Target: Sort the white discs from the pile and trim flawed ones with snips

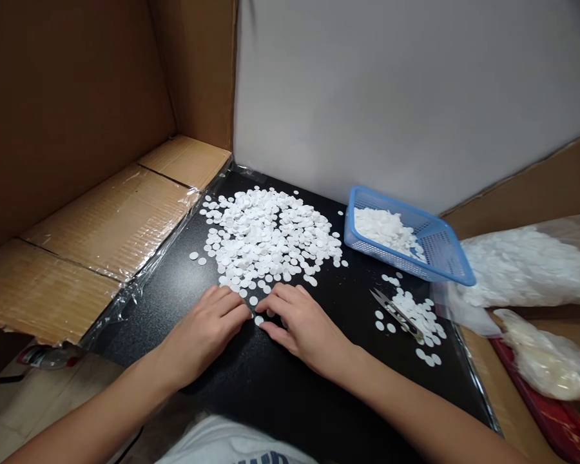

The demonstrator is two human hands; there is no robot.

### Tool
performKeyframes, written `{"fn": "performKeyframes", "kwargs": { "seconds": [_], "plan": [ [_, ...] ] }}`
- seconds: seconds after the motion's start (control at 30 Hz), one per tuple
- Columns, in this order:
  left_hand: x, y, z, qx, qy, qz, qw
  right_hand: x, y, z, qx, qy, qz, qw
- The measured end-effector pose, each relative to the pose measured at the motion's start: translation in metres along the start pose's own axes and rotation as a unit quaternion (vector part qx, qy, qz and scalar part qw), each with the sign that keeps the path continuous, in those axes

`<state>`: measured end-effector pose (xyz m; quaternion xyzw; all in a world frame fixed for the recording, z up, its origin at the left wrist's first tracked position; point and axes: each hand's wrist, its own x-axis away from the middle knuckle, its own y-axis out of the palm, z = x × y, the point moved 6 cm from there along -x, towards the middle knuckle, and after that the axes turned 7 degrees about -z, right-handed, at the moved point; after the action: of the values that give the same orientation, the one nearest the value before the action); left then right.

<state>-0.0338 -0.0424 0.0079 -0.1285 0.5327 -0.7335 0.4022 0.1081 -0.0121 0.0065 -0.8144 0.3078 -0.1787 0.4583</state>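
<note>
Many small white round discs lie in a wide pile (pixel 265 235) on the black tabletop (pixel 241 386). My left hand (pixel 207 332) rests at the pile's near edge, fingers curled and pressed together. Whatever its fingertips may pinch is hidden. Facing it, my right hand (pixel 302 322) is bent, thumb and index finger apart. A single white disc (pixel 259 320) lies between the two hands, close to the right thumb tip. Another loose disc (pixel 254 301) sits just beyond the fingertips. Part of a disc shows under the right palm.
A blue plastic basket (pixel 457 254) with white pieces stands at the back right. Scissors (pixel 396 314) lie among a smaller disc heap (pixel 418 309). Clear bags (pixel 531 267) of white pieces are at right. Cardboard (pixel 106 219) borders the left; a white wall (pixel 391 96) rises behind.
</note>
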Motion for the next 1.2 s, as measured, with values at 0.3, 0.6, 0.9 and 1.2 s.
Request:
{"fn": "performKeyframes", "kwargs": {
  "seconds": [0.3, 0.6, 0.9, 1.2],
  "plan": [
    [0.002, -0.001, 0.009, -0.002, 0.046, -0.022, 0.999, 0.003, -0.005, -0.003, 0.018, -0.020, 0.000, 1.000],
    [0.008, 0.004, 0.000, 0.030, -0.010, -0.001, 0.999, 0.007, -0.012, -0.006, 0.049, -0.012, -0.009, 0.999],
    [0.021, 0.004, 0.009, 0.010, 0.004, -0.012, 1.000, -0.002, -0.001, 0.000, 0.018, -0.017, -0.017, 1.000],
    [0.024, 0.008, 0.018, 0.001, -0.002, -0.043, 0.999, 0.009, -0.012, 0.010, 0.096, -0.044, 0.002, 0.994]
  ]
}}
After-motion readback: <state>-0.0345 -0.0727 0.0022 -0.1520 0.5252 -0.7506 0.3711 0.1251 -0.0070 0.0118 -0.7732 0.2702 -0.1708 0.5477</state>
